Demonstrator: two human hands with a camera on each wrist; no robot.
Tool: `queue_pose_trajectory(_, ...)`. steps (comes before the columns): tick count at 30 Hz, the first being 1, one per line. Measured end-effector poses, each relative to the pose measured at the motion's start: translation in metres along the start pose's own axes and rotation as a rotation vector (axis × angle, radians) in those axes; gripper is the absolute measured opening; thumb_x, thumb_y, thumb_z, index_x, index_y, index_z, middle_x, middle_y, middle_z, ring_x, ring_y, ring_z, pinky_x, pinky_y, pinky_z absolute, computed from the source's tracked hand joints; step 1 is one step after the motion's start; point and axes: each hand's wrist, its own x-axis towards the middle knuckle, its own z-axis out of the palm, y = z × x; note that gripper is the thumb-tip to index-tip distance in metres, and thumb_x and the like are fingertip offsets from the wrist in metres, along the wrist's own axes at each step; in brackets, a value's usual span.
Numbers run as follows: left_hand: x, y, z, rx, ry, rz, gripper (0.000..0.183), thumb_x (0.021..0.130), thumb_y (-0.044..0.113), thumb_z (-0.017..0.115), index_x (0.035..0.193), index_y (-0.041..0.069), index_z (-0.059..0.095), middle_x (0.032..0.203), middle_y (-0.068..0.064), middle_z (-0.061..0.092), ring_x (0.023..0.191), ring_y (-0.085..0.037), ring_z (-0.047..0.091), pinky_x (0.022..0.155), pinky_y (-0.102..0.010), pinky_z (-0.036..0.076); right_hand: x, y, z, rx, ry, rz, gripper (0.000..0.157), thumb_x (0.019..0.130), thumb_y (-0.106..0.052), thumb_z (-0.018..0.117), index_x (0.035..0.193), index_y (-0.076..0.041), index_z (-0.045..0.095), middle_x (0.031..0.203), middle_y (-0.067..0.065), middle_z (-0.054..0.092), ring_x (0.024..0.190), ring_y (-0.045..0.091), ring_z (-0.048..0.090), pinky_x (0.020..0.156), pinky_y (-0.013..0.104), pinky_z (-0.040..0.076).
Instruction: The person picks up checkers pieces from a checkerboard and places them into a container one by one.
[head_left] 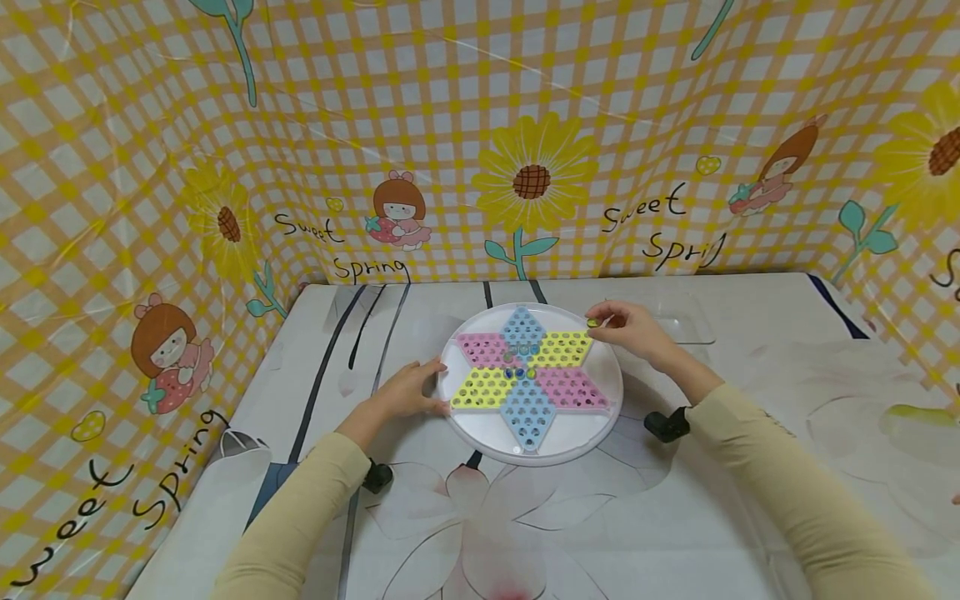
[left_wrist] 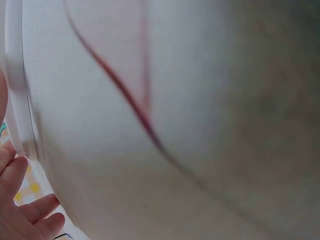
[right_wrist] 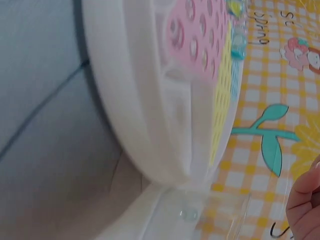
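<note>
A round white Chinese checkers board (head_left: 480,433) with a pink, yellow and blue star of holes lies on the table. Several glass marbles (head_left: 521,374) sit in holes around its middle. My left hand (head_left: 405,390) rests against the board's left rim, thumb and fingers spread apart along it. Between the fingertips of my right hand (head_left: 626,327) is a yellow-green marble (head_left: 593,322), pinched over the board's upper right edge. In the right wrist view only part of that hand (right_wrist: 305,205) shows, and the held marble is out of sight.
Behind my right hand stands a clear plastic box (head_left: 693,329), with a pale marble (right_wrist: 189,214) visible in the right wrist view. A checked yellow cloth (head_left: 450,100) rises behind the table. Something white with a grey opening (head_left: 240,450) lies at the left edge.
</note>
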Motion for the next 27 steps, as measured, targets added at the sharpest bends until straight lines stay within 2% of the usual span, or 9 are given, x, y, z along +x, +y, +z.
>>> queue_pose_trajectory(6,0.0,0.0,0.0,0.005,0.0,0.0,0.081,0.072,0.041,0.073,0.14,0.013,0.038,0.15,-0.004,0.027,0.135,-0.038,0.022,0.109,-0.05,0.024,-0.003,0.009,-0.016,-0.049,0.027,0.008,0.036,0.088,-0.021,0.061,0.116,0.001,0.054,0.103,0.015,0.056,0.084,0.019,0.047,0.068,0.027,0.049)
queue_pose_trajectory(14,-0.001,-0.001,0.0,0.006,0.002,-0.007,0.081,0.072,0.041,0.073,0.14,0.014,0.038,0.15,-0.004,0.027,0.136,-0.038,0.022,0.109,-0.051,0.025,-0.006,0.024,-0.034,-0.072,0.04,0.028,0.039,0.088,-0.024,0.061,0.117,0.001,0.053,0.109,0.016,0.055,0.085,0.017,0.047,0.068,0.028,0.048)
queue_pose_trajectory(27,0.0,-0.001,0.001,0.002,0.007,-0.014,0.08,0.072,0.04,0.073,0.14,0.014,0.038,0.149,-0.005,0.029,0.135,-0.038,0.023,0.109,-0.05,0.025,-0.006,0.051,-0.047,-0.115,0.065,0.04,0.038,0.088,-0.02,0.062,0.115,0.004,0.054,0.1,0.01,0.059,0.08,0.008,0.048,0.063,0.019,0.047)
